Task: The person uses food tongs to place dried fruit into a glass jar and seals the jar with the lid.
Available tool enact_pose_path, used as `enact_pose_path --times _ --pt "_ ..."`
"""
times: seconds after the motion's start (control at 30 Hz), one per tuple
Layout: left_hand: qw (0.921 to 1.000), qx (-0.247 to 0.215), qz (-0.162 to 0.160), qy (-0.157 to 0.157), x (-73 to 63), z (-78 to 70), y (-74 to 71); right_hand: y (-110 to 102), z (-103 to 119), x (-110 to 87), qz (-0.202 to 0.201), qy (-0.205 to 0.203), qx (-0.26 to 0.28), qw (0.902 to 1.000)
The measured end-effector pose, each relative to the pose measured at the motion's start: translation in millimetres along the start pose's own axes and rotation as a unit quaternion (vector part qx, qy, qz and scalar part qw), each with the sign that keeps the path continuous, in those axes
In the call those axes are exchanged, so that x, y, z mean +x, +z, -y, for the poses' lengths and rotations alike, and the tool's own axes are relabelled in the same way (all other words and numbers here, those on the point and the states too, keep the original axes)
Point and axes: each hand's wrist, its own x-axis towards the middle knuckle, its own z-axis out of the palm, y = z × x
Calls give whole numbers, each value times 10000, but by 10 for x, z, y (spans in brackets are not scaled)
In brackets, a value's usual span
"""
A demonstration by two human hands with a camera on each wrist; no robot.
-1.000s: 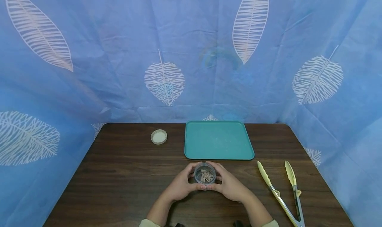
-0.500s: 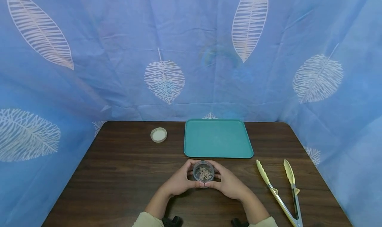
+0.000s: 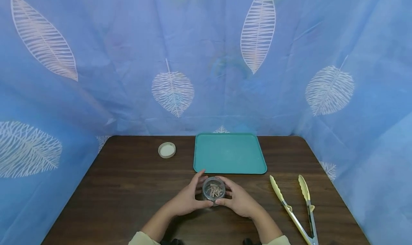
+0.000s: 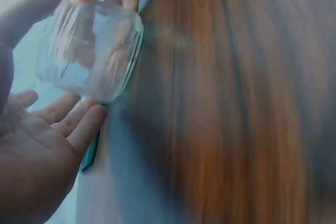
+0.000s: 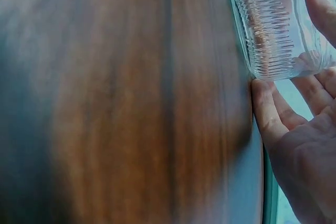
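Note:
A clear glass jar (image 3: 214,188) with small beige stick-like pieces inside stands upright at the front middle of the dark wooden table. My right hand (image 3: 239,201) holds its right side, thumb in front and fingers curving behind. On the other side, my left hand (image 3: 184,201) has its fingers spread loosely around the jar, the index finger raised off it. In the left wrist view, the left hand (image 4: 37,140) shows straight, parted fingers beside the glass (image 4: 97,51). The right wrist view shows the right thumb against the ribbed jar (image 5: 273,30) and fingers near its base.
A teal tray (image 3: 229,153) lies behind the jar. To its left is a round lid (image 3: 167,150) with a white inside. Yellow-tipped metal tongs (image 3: 294,212) lie spread on the right. A blue leaf-patterned cloth (image 3: 206,59) hangs around the table (image 3: 128,187).
My left fingers have loosened from the jar, with the index finger lifting outward. The right hand stays on it. The whole head view has shifted slightly.

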Motion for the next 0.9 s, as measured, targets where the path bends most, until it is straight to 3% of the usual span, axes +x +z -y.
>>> enact_pose_path --times 0.13,0.37,0.47,0.73,0.9 --pt "9997 71 -240 -63 -93 89 -102 15 -16 0 -37 -30 121 9999" --pt "9921 89 -1173 -447 -288 270 -395 32 18 -27 -139 33 46 9999" --pt "9875 88 -1432 -660 -374 322 -559 32 30 -45 -144 46 71 9999" --pt "9765 742 -1758 -998 -527 452 -941 35 20 -60 -87 50 80 9999" --pt "9720 1004 -1903 -950 -520 522 -1153 31 30 -54 -16 -32 50 10000"
